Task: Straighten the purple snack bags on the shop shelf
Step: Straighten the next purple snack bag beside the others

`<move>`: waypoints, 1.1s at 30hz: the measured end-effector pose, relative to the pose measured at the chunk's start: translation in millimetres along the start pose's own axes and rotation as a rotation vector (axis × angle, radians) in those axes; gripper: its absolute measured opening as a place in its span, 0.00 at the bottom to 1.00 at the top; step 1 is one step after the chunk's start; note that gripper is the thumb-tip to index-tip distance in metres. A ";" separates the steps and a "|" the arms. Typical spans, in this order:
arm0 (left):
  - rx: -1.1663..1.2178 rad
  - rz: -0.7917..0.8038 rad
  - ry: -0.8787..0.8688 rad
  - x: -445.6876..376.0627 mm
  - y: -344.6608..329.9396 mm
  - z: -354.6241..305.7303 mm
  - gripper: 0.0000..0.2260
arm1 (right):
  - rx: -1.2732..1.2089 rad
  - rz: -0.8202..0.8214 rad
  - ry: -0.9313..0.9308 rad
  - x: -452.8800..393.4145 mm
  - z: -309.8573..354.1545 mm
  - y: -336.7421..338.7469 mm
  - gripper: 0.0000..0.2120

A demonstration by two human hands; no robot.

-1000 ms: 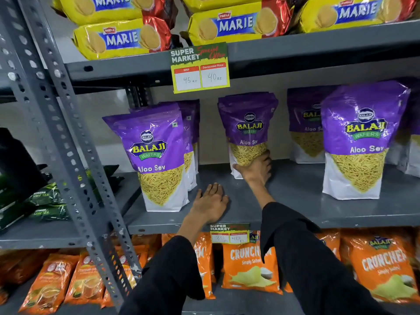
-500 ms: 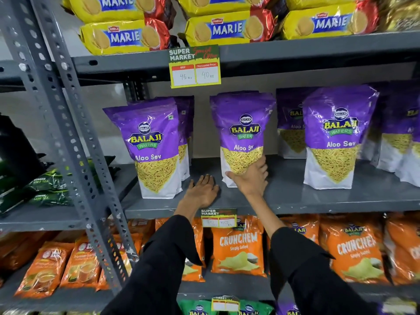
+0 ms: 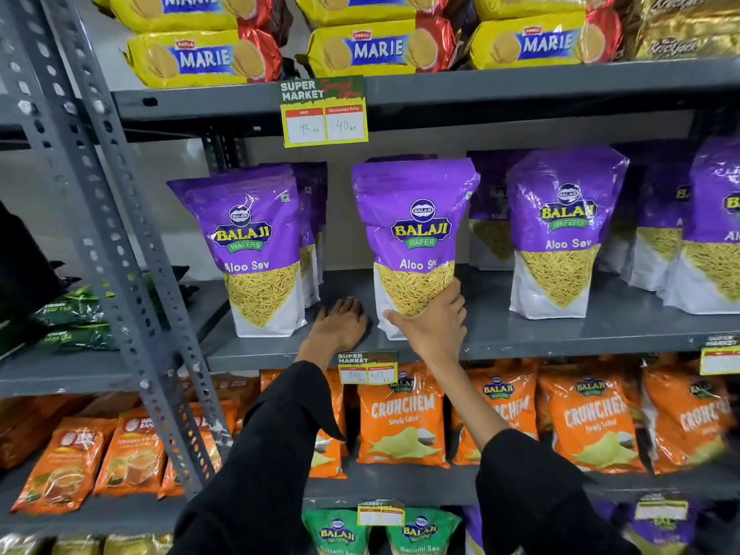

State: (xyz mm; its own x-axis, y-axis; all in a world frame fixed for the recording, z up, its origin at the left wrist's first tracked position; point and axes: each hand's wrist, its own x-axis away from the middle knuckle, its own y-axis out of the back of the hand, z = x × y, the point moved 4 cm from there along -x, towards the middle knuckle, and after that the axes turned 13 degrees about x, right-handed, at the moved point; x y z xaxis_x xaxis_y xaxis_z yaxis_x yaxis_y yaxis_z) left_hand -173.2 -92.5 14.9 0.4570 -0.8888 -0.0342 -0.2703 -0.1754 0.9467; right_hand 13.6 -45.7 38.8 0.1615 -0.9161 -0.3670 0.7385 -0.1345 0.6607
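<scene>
Purple snack bags stand in a row on the grey middle shelf (image 3: pixel 520 334), and the middle bag (image 3: pixel 416 242) is gripped low at its base by the right hand (image 3: pixel 434 328), the fingers wrapped round its lower right corner and the thumb laid across the front. It sits near the front edge of the shelf, upright with a slight lean, roughly between the left bag (image 3: pixel 256 250) and the right bag (image 3: pixel 560 234). The left hand (image 3: pixel 340 324) is laid flat on the shelf just beside the held bag, fingers spread and holding nothing.

Trouble is most likely from the low grip: with the bag held only at its foot, the tall top could be tipped forward off the edge if the base is pushed or twisted too briskly. The neighbours could also be nudged out of line, since more purple bags are packed closely behind and to the right (how many deep cannot be told).

Each bag is sealed, and thin yellow strands of snack are seen through a clear window in the lower front. The pouches look full and soft, so a hard squeeze could crush what is inside.
</scene>
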 end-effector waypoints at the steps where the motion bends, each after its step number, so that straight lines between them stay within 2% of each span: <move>1: 0.003 -0.020 -0.017 1.0 0.9 -1.0 0.26 | 0.002 -0.004 0.002 1.2 -0.3 1.1 0.62; 4: 0.021 -0.045 -0.043 2.7 3.6 -1.7 0.24 | 0.008 -0.014 0.009 3.6 -1.1 3.2 0.62; 9: 0.077 0.029 -0.077 0.6 10.0 5.1 0.25 | -0.048 -0.025 0.032 7.3 -8.0 3.0 0.68; 12: 0.055 0.044 -0.103 4.3 9.4 9.8 0.26 | -0.107 -0.078 0.059 14.1 -9.8 0.7 0.66; 16: -0.128 0.026 -0.153 8.7 3.2 10.6 0.25 | -0.083 -0.090 0.084 14.9 -4.8 -5.6 0.63; 33: -0.092 0.023 -0.140 9.7 2.7 12.5 0.26 | -0.025 -0.063 0.081 -5.5 17.6 -23.7 0.63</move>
State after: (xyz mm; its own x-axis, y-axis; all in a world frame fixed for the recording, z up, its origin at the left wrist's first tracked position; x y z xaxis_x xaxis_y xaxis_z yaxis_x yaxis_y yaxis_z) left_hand -180.0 -106.9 13.2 0.3268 -0.9437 -0.0504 -0.1976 -0.1204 0.9729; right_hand -16.3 -44.1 36.7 0.1660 -0.8724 -0.4598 0.7651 -0.1802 0.6182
